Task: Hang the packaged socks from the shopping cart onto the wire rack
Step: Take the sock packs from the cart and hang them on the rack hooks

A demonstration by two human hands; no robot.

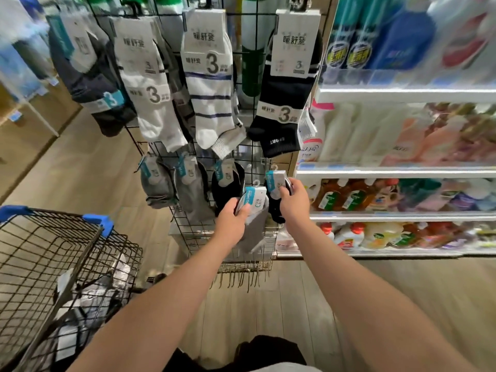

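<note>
Head view, and both arms are out at the rack [188, 232]! The left hand [234, 214] is clenched round a grey pack [255, 210], thumb across its white-and-teal card, the sock hanging below the fist. Just at its 2 o'clock, the right hand [292, 201] grips a black pack [277, 183] by its card, up against the wire at the rack's lower row, right end. Whether its hook is on the wire, I cannot tell. Three hung packs [188, 183] sit in that row at 9 o'clock of the hands; bigger socks [209, 84] hang at 12. The cart [53, 251], blue-cornered, stands at 8 o'clock, more packs [88, 296] lying in it. Wood-look floor [80, 162] underneath. Shelves [402, 170] of blurred bottles fill 3 o'clock.
</note>
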